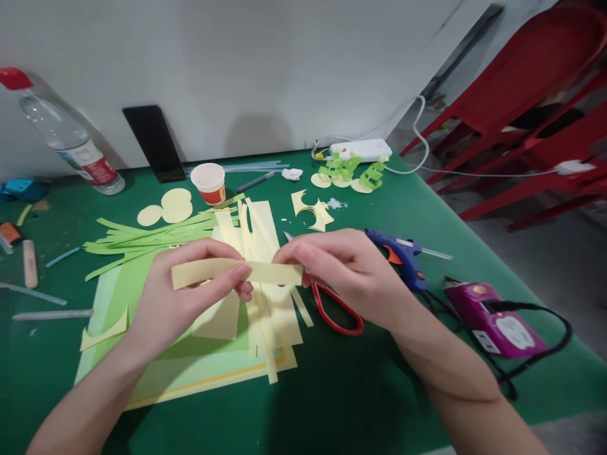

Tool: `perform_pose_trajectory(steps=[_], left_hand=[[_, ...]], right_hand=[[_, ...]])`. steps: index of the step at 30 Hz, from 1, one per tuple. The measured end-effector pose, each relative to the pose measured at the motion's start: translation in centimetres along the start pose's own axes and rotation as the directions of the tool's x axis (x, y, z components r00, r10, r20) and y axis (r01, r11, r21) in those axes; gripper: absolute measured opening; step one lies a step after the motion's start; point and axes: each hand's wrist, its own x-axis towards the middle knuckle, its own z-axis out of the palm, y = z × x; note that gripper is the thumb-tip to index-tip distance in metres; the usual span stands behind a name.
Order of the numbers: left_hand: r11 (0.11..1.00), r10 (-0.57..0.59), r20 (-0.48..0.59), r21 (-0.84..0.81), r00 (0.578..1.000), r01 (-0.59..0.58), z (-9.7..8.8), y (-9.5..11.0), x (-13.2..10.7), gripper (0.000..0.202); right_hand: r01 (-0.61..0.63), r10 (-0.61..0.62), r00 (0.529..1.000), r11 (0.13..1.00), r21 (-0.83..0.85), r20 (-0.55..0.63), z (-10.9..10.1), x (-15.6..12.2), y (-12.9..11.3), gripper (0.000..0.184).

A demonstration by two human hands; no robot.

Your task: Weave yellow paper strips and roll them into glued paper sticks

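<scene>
A short pale yellow paper strip [275,273] stretches level between my two hands. My left hand [192,284] pinches it near its middle, thumb in front and fingers behind. At the strip's right end, my right hand [344,268] grips it between thumb and fingers. Below them lie more yellow paper strips [265,316] on stacked green and yellow sheets [180,373]. Red-handled scissors [339,319] rest on the table, partly hidden under my right hand. Green paper strips [137,240] fan out beyond my left hand.
On the green table [360,392] are a glue gun [403,256], a purple box with a black cord [496,322], a paper cup [208,183], yellow paper circles [176,205] and small green paper pieces on discs [372,177]. A bottle [76,139] and dark phone [154,142] stand by the wall.
</scene>
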Motion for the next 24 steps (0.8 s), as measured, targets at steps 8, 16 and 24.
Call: perform_pose_trajectory(steps=[8,16,24], left_hand=[[0.961,0.049,-0.058,-0.268,0.997,-0.063,-0.1,-1.1,0.2,0.011],[0.994,0.078,-0.079,-0.074,0.994,-0.084,-0.4,-1.0,0.2,0.014],[0.983,0.086,0.028,-0.164,0.996,-0.08,-0.1,-1.1,0.4,0.012]], right_hand=[[-0.035,0.074,0.983,0.973,0.227,-0.166,0.6,0.3,0.2,0.01],[-0.013,0.013,1.0,0.999,0.031,-0.001,0.6,0.6,0.2,0.01],[0.022,-0.021,1.0,0.998,0.066,-0.023,1.8,0.8,0.6,0.011]])
